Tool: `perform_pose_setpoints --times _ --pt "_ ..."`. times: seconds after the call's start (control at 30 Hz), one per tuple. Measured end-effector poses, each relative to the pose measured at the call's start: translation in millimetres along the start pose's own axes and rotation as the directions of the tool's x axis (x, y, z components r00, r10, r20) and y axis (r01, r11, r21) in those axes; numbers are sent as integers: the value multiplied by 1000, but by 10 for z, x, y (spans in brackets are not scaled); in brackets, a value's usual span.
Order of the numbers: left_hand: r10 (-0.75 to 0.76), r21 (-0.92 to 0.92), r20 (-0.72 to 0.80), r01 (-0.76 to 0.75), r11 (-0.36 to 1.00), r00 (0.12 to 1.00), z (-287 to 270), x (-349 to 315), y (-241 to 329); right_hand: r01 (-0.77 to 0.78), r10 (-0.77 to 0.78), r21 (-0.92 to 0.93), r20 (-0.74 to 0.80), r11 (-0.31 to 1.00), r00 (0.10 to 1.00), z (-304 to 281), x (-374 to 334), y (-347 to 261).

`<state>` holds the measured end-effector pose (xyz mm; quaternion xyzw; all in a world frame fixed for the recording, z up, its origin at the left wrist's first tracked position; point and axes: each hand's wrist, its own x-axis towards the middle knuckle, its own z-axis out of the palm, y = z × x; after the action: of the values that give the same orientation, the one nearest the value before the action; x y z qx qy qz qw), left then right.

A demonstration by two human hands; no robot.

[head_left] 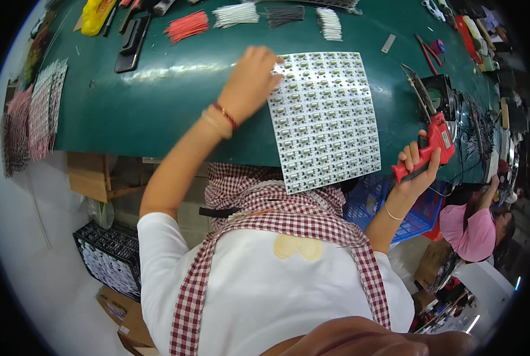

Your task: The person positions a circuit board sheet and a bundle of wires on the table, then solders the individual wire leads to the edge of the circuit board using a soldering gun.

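Note:
A white panel of circuit boards with rows of small components lies on the green table and overhangs its near edge. My left hand is closed at the panel's far left corner, fingertips on that corner; whether anything small is between them is hidden. In my right hand is a red soldering gun, gripped by its handle to the right of the panel. Its long metal tip points away from me, apart from the panel, and passes beside a black stand.
Along the far side lie bundles of red wires, white wires and black wires. A phone sits at far left, red-handled pliers at right. Wired panels hang over the left edge. Another person sits at right.

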<state>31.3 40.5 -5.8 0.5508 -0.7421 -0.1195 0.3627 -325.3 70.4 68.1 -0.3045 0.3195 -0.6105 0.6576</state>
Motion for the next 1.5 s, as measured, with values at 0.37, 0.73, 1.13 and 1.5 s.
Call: perform_pose_setpoints --times 0.37,0.73,1.13,1.5 --pt "159 273 -12 -150 950 987 1107 1407 -82 108 -109 -35 -50 994 993 -37 -151 83" --pt "169 452 35 -166 877 985 1283 1377 -68 70 -68 30 -76 997 995 -172 -19 35" --pt "258 279 75 -269 922 963 1226 1377 -85 90 -85 62 -72 994 994 -229 -37 4" --pt "300 246 93 -314 917 949 1167 1309 -232 72 -66 89 -70 993 995 -269 -85 15"
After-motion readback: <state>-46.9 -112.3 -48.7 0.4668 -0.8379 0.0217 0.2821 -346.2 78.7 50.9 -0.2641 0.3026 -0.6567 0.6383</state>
